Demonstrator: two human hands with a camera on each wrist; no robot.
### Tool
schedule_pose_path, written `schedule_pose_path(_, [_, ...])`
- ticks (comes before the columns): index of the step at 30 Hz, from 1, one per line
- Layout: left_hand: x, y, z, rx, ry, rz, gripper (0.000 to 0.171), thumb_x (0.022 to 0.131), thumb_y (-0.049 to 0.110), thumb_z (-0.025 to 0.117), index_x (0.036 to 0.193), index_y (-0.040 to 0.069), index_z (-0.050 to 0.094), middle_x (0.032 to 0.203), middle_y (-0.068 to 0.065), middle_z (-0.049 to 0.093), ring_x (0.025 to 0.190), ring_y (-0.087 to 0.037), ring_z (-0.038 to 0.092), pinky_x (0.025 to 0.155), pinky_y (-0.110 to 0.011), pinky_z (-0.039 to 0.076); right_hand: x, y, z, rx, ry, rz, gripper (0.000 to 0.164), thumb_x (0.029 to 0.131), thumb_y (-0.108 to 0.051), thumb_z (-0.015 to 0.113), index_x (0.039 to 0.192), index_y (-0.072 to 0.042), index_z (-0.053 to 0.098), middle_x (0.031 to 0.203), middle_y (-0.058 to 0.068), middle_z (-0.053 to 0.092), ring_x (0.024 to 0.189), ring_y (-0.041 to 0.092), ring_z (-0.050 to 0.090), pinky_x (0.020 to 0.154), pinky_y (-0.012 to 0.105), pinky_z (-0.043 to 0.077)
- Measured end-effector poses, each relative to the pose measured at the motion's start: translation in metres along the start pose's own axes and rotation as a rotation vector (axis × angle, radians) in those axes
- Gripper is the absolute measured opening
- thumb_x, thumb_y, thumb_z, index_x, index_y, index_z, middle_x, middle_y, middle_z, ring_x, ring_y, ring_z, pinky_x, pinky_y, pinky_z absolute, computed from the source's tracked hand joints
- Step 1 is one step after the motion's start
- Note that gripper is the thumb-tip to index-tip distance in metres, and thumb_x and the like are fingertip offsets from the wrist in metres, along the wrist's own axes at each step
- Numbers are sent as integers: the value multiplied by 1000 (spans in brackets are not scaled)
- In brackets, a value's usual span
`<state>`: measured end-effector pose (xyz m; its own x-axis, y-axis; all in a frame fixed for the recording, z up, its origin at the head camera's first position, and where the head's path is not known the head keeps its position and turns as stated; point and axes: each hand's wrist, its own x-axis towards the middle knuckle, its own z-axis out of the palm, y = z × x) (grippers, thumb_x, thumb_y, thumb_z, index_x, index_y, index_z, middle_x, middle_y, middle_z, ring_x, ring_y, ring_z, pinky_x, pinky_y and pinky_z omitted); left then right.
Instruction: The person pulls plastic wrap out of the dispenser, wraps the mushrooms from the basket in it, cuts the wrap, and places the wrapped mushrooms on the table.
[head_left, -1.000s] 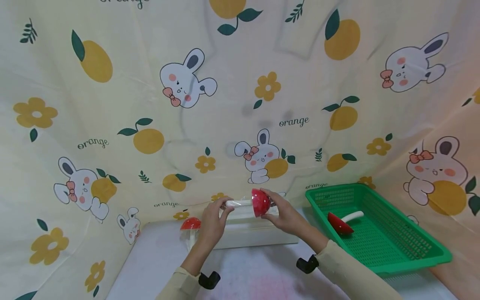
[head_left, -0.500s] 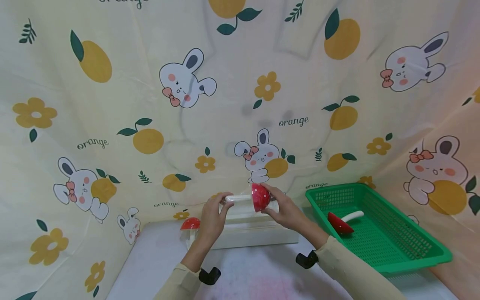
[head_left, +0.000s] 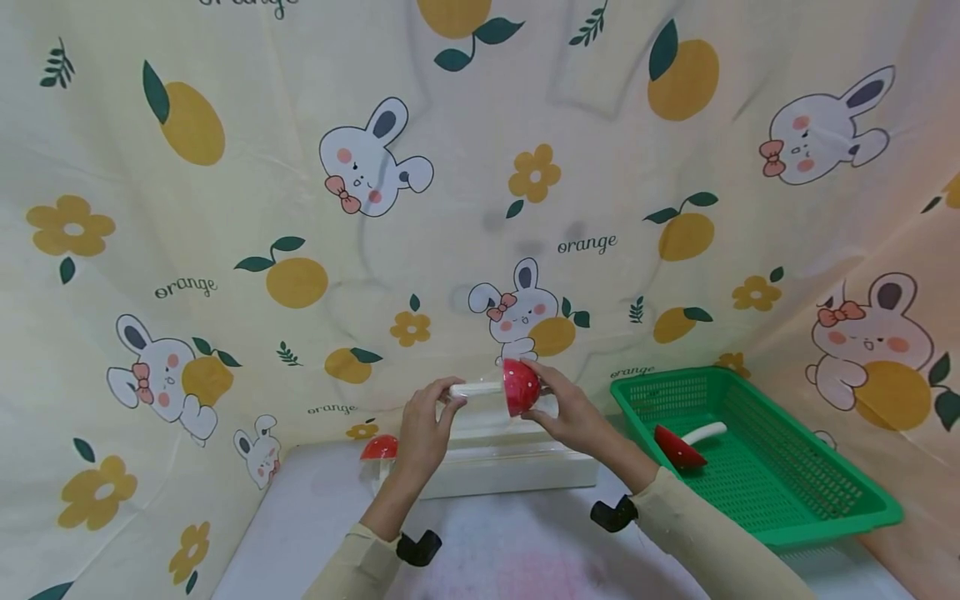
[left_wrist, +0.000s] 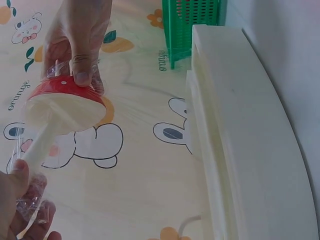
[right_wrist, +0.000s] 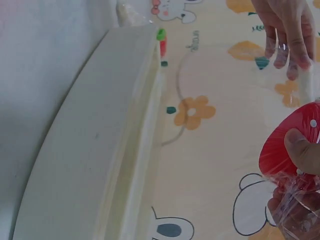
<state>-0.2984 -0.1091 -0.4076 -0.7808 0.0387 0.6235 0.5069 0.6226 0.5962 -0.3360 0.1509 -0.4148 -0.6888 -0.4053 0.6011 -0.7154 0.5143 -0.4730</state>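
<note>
Between my two hands a toy mushroom with a white-dotted red cap (head_left: 520,388) and a white stem (left_wrist: 42,142) lies on its side in the air, with clear plastic film around it. My left hand (head_left: 422,429) pinches the end of the stem, and bits of film cling about its fingers in the left wrist view. My right hand (head_left: 573,417) grips the cap, thumb on its red top; crumpled film gathers under that hand (right_wrist: 302,165) in the right wrist view. Behind and below the hands stands a long white box (head_left: 517,473) with a slot along it.
At the left end of the box stands another red-capped mushroom (head_left: 381,447), film hanging around it. A green plastic basket (head_left: 795,467) on the right holds a third mushroom (head_left: 681,447). A patterned curtain (head_left: 450,208) rises behind the white table (head_left: 300,508).
Both hands have risen slightly with the mushroom, away from the white box. Their hold on the stem and cap looks the same. Basket and box have stayed put.
</note>
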Motion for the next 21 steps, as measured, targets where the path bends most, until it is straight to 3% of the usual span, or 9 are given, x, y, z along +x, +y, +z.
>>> schedule_pose_path(12, [3,8,-6,-36,20,16,30,93,22,72,122,21,65,98,8,67,94,-14,56,90,-38,44,3,-10,-10,9,-2,15,92,78,-11,86,154,-20,36,144,0,52,127,20,50,88,34,57])
schedule_pose_path(21, [-10,11,-9,-51,15,16,28,95,27,70,122,20,65,98,9,66,93,-13,58,85,-39,48,-10,-20,-12,12,-39,77,93,73,-18,91,151,-26,40,142,-3,50,115,15,56,82,28,58])
